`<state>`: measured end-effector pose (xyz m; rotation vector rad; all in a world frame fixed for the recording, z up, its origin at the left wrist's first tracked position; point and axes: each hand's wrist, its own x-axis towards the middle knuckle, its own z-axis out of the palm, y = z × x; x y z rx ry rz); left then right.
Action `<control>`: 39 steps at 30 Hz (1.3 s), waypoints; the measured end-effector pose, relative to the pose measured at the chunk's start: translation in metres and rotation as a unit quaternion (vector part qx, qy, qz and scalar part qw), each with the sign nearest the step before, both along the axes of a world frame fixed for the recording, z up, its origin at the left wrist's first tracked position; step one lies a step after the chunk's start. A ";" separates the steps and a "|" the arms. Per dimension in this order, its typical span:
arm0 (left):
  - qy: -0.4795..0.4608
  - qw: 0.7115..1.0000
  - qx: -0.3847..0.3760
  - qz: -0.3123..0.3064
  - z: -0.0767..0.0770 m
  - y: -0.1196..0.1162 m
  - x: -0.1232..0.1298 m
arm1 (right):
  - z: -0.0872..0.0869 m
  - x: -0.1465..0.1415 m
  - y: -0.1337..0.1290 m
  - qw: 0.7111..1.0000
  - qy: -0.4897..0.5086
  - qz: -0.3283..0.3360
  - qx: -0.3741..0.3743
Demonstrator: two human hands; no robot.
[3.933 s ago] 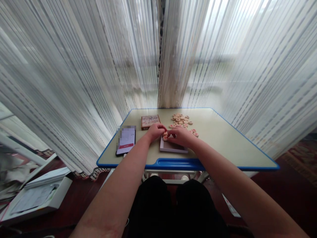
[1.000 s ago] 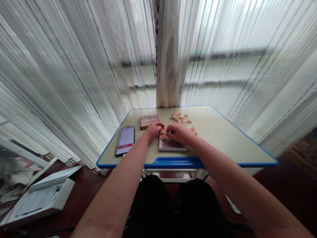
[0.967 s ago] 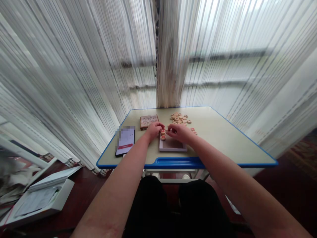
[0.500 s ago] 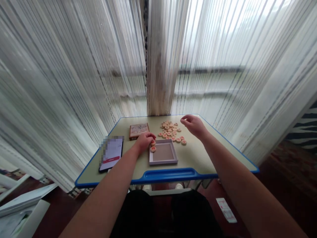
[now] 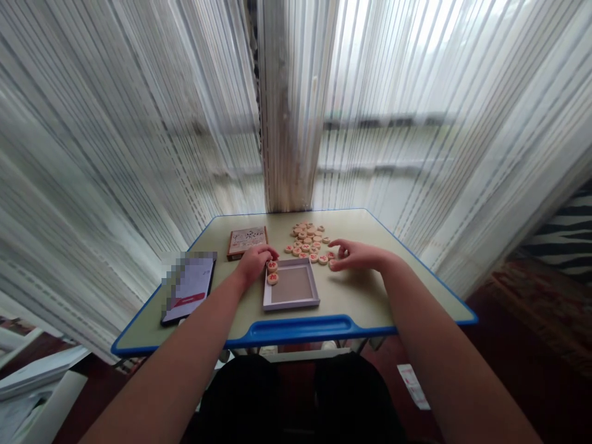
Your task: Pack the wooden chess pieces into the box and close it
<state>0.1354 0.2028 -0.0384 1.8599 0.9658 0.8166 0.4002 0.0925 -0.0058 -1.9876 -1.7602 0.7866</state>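
Note:
A shallow open box (image 5: 314, 288) lies near the table's front edge. Two round pieces with red characters, one (image 5: 272, 266) above the other (image 5: 272, 279), rest at its left side. My left hand (image 5: 256, 262) is at the box's upper left corner, fingers curled together; whatever they may hold is hidden. Behind the box several round wooden pieces (image 5: 308, 239) are spread in a loose group. My right hand (image 5: 354, 254) is at the right end of this group, thumb and index finger apart around a red-marked piece (image 5: 332, 264).
The patterned box lid (image 5: 247, 241) sits at the back left. A phone or tablet (image 5: 190, 288) lies at the left. A blue tray groove (image 5: 300, 328) runs along the front edge of the table (image 5: 370, 308). Curtains hang behind.
My right hand has come down and toward me to the pieces, its thumb and index finger now spread. My left hand stays at the box corner. The view has shifted slightly.

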 end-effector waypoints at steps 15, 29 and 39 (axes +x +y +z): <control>-0.010 0.997 -0.020 0.072 -0.001 -0.004 0.000 | -0.011 -0.013 0.009 0.996 -0.045 0.041 0.071; -0.039 0.993 -0.047 0.099 -0.001 -0.013 0.007 | -0.010 -0.015 0.013 0.995 -0.014 -0.006 0.102; 0.026 0.997 0.073 0.004 0.048 0.019 0.026 | -0.022 -0.019 0.025 0.977 -0.143 -0.054 0.147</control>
